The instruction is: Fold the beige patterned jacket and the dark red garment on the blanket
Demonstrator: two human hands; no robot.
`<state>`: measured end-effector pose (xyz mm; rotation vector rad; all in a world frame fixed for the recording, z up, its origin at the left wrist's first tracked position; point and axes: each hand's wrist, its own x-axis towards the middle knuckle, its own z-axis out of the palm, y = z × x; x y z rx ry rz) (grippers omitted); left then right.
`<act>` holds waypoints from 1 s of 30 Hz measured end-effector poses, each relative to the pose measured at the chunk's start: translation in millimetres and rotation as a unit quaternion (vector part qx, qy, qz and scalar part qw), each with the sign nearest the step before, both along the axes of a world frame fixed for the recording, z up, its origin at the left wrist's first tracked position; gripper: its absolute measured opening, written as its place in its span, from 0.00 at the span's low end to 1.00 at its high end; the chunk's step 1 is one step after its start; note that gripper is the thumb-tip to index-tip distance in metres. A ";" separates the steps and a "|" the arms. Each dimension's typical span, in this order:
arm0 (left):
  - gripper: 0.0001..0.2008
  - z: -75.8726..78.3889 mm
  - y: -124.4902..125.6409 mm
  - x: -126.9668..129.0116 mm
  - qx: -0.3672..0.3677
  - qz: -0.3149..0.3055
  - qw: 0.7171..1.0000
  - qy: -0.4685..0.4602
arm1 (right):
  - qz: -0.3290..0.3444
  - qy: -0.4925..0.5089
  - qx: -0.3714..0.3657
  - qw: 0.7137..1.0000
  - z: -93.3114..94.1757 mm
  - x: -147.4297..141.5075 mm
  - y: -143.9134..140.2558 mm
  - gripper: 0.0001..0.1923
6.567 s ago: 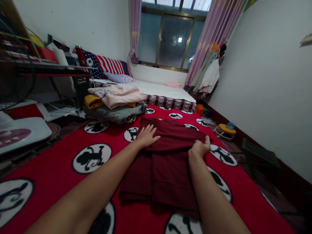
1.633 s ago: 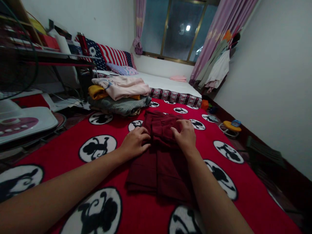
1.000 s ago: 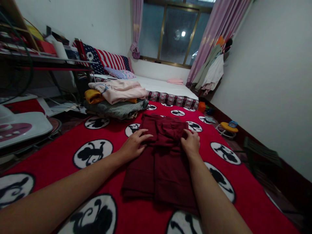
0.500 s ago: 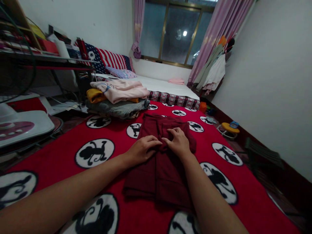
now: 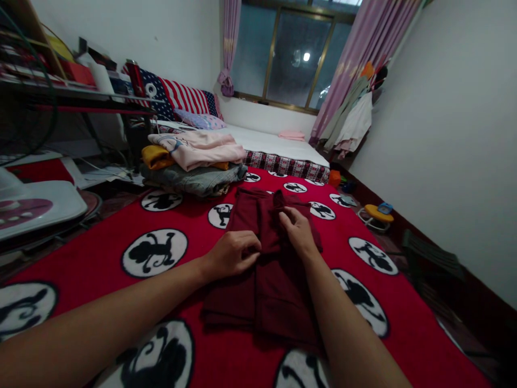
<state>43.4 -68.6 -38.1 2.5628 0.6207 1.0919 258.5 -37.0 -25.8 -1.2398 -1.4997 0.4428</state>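
- The dark maroon folded garment (image 5: 266, 258) lay flat on the red fleece blanket with black-and-white monkey roundels (image 5: 100, 269), straight ahead of the person and just short of the clothes stack.
- The left hand (image 5: 232, 254) sat on the garment's left side, fingers curled down onto a fold of cloth; whether they pinched it or only pressed it, I cannot tell.
- The right hand (image 5: 298, 231) lay further up the cloth, fingers loosely bent, fingertips (image 5: 283, 214) touching a raised ridge near the garment's far end. It looked like a light pinch, though a real grip could not be made out.
- Doing this fold well, by my reading, called for the left hand to pin the lower layers while the right drew the loose ridge flat, edges lined up and creases smoothed outward.
- A lumpy far end would likely leave the bundle uneven, so that bunched part wanted flattening.
- No real containers showed. The nearest thing to one was the stack of folded clothes (image 5: 194, 167) beyond the garment: a pink piece on top, a mustard-yellow one beneath it, grey denim at the bottom.
- Behind it, a mattress with white sheet (image 5: 274, 148) carried a small folded pink cloth (image 5: 291, 134) and pillows.
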 end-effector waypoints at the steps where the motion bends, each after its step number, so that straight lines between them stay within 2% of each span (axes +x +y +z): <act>1: 0.03 -0.3 -0.1 -0.8 -0.001 0.002 1.000 0.005 | 0.022 -0.014 -0.006 1.000 0.0 -2.9 -1.0 0.17; 3: 0.04 -1.5 0.9 -2.4 -0.002 0.009 1.000 0.012 | 0.015 -0.062 0.002 0.998 0.4 -8.2 -4.3 0.18; 5: 0.05 -2.9 2.7 -3.9 0.001 0.022 1.000 0.018 | -0.003 -0.152 -0.023 0.988 0.0 -11.7 -8.3 0.19; 8: 0.05 -4.0 5.2 -5.8 0.000 0.037 0.999 0.031 | 0.020 -0.323 -0.128 0.937 -3.6 -14.0 -13.8 0.25; 11: 0.04 -2.2 6.6 -8.3 0.006 0.039 0.999 0.017 | 0.024 -0.407 -0.166 0.898 -7.8 -15.3 -16.9 0.28; 15: 0.15 3.9 13.6 -5.7 0.044 0.033 0.998 -0.014 | 0.017 -0.432 -0.165 0.887 -10.8 -18.8 -18.0 0.28; 18: 0.20 10.0 29.5 10.2 0.041 0.018 0.998 0.043 | 0.018 -0.430 -0.162 0.888 -12.5 -21.7 -17.6 0.29; 21: 0.23 14.7 55.2 34.8 -0.038 0.028 0.989 0.138 | 0.018 -0.374 -0.142 0.916 -12.4 -18.1 -16.0 0.29; 23: 0.26 14.1 76.1 48.3 -0.107 0.058 0.975 0.186 | -0.025 -0.313 -0.138 0.939 -11.3 -8.8 -14.2 0.27; 24: 0.26 12.5 86.8 52.7 -0.127 0.077 0.968 0.204 | -0.061 -0.294 -0.148 0.942 -10.7 -2.2 -13.3 0.27; 27: 0.26 4.6 115.1 56.6 -0.126 0.123 0.956 0.235 | -0.129 -0.322 -0.215 0.913 -10.0 19.0 -11.0 0.28; 30: 0.24 -1.5 128.2 52.7 -0.111 0.135 0.955 0.239 | -0.109 -0.370 -0.265 0.884 -11.7 31.3 -9.5 0.29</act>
